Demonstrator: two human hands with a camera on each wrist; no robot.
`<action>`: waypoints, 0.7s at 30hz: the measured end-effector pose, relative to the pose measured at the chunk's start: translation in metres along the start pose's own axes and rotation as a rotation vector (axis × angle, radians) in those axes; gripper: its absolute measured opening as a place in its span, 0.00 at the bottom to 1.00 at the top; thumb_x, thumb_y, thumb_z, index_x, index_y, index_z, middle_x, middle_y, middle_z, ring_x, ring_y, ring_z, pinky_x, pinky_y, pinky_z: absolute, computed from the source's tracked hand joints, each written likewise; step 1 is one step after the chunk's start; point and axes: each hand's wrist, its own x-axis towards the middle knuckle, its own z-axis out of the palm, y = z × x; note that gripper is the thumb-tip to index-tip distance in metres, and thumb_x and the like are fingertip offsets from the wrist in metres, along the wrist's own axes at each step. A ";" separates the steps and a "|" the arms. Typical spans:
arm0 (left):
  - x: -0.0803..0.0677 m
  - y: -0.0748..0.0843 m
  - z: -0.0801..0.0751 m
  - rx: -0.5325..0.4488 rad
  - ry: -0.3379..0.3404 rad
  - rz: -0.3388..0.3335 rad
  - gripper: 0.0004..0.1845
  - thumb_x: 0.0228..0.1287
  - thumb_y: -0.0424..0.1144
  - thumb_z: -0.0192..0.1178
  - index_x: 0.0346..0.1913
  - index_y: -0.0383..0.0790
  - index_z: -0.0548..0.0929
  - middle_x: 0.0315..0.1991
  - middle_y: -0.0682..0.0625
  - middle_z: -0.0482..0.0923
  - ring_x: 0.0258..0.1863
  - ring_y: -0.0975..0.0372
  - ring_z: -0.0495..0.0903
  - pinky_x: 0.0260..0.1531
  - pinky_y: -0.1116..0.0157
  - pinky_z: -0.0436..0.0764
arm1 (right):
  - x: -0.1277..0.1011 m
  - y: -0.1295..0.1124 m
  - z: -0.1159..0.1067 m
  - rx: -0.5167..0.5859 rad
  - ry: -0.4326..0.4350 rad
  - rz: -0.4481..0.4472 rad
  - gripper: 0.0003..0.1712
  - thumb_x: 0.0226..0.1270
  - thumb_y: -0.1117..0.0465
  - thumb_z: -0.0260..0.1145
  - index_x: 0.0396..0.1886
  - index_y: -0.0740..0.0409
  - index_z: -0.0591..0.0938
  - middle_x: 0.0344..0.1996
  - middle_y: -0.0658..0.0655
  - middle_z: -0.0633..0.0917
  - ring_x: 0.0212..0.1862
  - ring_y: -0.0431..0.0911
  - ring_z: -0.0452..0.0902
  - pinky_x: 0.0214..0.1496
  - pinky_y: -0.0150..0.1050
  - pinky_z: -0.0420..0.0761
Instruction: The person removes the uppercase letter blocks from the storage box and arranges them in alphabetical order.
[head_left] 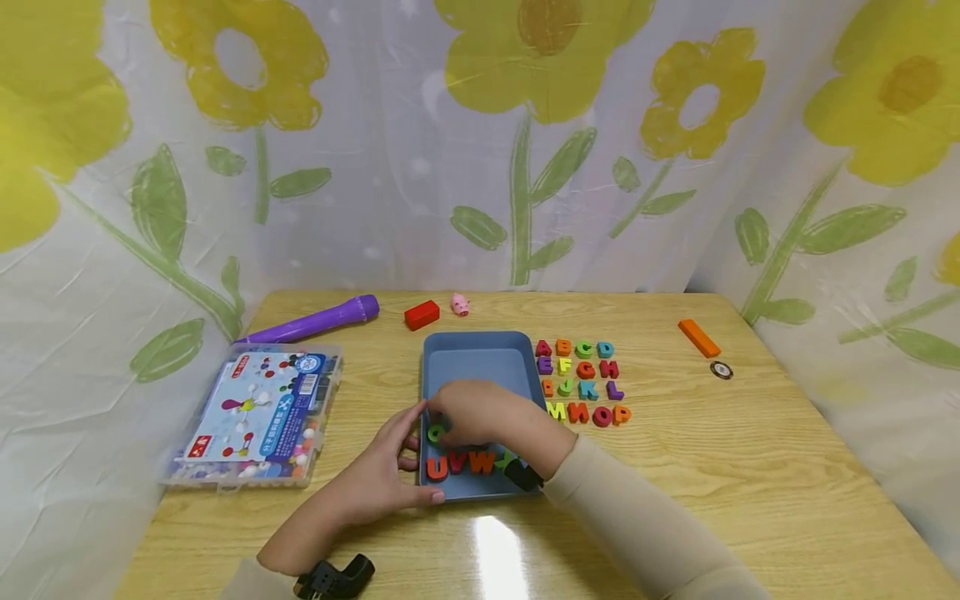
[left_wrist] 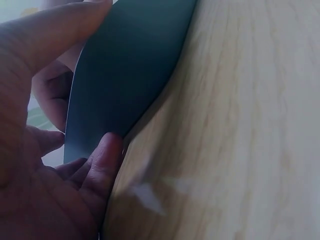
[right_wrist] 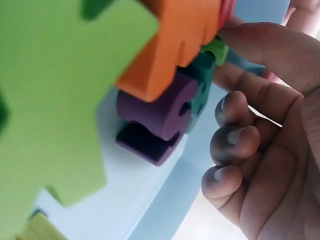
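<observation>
A blue-grey tray (head_left: 480,342) lies on the table. My left hand (head_left: 378,475) holds its near left corner, thumb along the front wall and fingers against the left side. My right hand (head_left: 474,410) reaches inside, where thumb and index finger pinch a green letter (right_wrist: 216,51) near the left wall. Its other fingers curl loosely. Beside that letter stand a teal letter (right_wrist: 200,82) and a purple letter (right_wrist: 157,110). An orange letter W (head_left: 482,462), a red letter V (head_left: 457,463) and an orange letter U (head_left: 437,469) form a row nearer me.
Rows of colourful letters (head_left: 586,368) lie right of the tray. At left is a clear box of molecule model parts (head_left: 258,417), with a purple microphone (head_left: 315,321) behind. Farther back sit a red block (head_left: 422,315) and pink pig (head_left: 460,305); an orange block (head_left: 699,338) and round disc (head_left: 722,370) lie right.
</observation>
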 end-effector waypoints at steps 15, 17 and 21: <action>0.012 -0.004 0.004 -0.044 0.101 -0.039 0.64 0.60 0.47 0.84 0.91 0.55 0.50 0.82 0.42 0.60 0.54 0.54 0.84 0.54 0.59 0.88 | 0.002 0.035 -0.023 0.091 -0.017 0.048 0.14 0.76 0.53 0.75 0.57 0.50 0.90 0.50 0.49 0.90 0.44 0.44 0.82 0.54 0.44 0.86; 0.011 -0.004 0.002 -0.053 0.098 -0.025 0.63 0.62 0.46 0.83 0.91 0.54 0.50 0.82 0.40 0.60 0.55 0.54 0.83 0.53 0.60 0.88 | -0.001 0.039 -0.029 0.104 -0.003 0.034 0.15 0.77 0.53 0.74 0.57 0.51 0.90 0.48 0.50 0.90 0.43 0.44 0.81 0.52 0.43 0.85; 0.008 -0.003 0.001 -0.074 0.093 -0.025 0.63 0.62 0.45 0.83 0.91 0.53 0.50 0.78 0.37 0.64 0.53 0.55 0.84 0.53 0.59 0.89 | -0.015 0.047 -0.043 0.125 0.077 -0.013 0.14 0.77 0.53 0.74 0.57 0.51 0.90 0.37 0.50 0.86 0.38 0.45 0.77 0.43 0.41 0.81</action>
